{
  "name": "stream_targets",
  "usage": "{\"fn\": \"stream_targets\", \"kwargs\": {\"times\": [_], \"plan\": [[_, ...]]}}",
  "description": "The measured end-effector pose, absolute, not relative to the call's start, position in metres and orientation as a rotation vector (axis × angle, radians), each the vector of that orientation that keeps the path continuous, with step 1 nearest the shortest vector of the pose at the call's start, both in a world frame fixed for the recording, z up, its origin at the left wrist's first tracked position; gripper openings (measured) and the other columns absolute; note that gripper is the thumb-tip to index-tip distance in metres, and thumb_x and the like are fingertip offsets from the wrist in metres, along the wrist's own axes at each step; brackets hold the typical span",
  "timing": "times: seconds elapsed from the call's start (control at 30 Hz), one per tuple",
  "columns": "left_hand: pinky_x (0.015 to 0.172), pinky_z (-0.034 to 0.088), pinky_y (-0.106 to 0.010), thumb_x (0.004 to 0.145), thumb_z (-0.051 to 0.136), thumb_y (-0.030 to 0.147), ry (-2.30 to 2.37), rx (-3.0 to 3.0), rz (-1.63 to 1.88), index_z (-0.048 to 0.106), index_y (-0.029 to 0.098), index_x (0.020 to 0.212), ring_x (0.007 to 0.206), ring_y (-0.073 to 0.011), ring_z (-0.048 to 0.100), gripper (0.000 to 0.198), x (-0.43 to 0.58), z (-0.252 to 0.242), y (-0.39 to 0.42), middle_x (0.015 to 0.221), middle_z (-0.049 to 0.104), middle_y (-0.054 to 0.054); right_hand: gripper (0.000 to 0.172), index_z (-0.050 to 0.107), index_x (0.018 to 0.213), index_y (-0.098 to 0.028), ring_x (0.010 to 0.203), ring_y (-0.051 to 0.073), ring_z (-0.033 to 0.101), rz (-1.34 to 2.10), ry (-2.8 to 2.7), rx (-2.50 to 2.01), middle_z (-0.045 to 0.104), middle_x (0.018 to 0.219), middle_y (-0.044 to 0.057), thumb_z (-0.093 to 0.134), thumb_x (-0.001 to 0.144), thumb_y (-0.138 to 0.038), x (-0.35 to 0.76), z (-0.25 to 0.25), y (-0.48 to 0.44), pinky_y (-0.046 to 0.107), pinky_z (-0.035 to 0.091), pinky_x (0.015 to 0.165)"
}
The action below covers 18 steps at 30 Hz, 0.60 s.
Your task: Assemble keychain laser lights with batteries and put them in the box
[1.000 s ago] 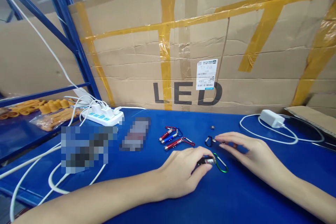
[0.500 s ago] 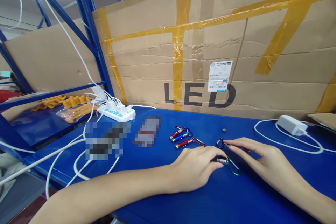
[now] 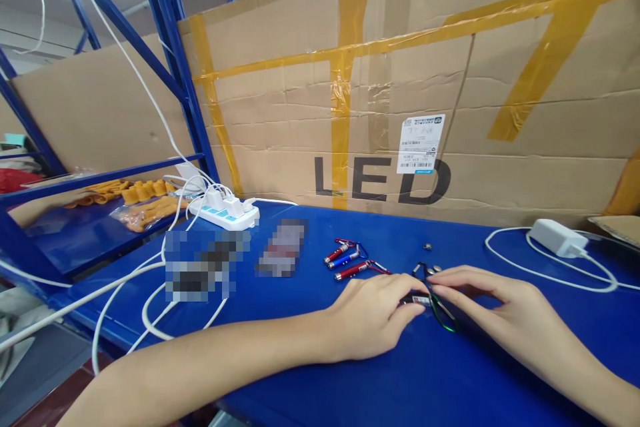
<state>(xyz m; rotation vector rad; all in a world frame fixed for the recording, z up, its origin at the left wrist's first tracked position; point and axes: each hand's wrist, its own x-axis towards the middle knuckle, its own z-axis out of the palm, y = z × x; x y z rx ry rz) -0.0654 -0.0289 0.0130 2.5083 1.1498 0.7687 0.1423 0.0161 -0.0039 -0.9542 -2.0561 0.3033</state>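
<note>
My left hand (image 3: 373,317) is closed around a small black keychain flashlight (image 3: 419,299) with a silver label. A green carabiner (image 3: 443,317) hangs off its right end. Thumb and fingertips of my right hand (image 3: 483,290) are pinched together at that same end, and what they hold is hidden. Just behind the fingertips lie a dark clip (image 3: 419,269) and small round silver pieces (image 3: 437,269). Left of them, two red flashlights and a blue flashlight (image 3: 344,260) with carabiners rest on the blue table (image 3: 400,387).
A small silver piece (image 3: 427,247) lies farther back. A white charger (image 3: 557,238) with a looped cable is at the right, a power strip (image 3: 225,213) at the left. A large cardboard box (image 3: 280,120) stands behind. Another person's arm (image 3: 33,211) reaches toward orange items (image 3: 145,192).
My right hand has shifted slightly left, bringing its fingertips to the black flashlight's end. Round silver pieces now show behind them. Another person's arm has appeared at the far left.
</note>
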Motion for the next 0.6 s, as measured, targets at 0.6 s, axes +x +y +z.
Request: {"fn": "stream_targets", "kwargs": {"times": [0.6], "plan": [[0.078,0.049,-0.027,0.092,0.046,0.018,1.076,2.539,0.849,0.056,0.017,0.107,0.091,-0.0183,0.064,0.019,-0.0649,0.0101,-0.0288,0.103,0.068,-0.005,0.035,0.073,0.077,-0.022,0.064,0.017,0.064,0.297,-2.106,-0.896,0.069,0.076,0.006,0.055,0.084,-0.051,0.1386,0.0062,0.0107,0.024,0.049,0.048]]}}
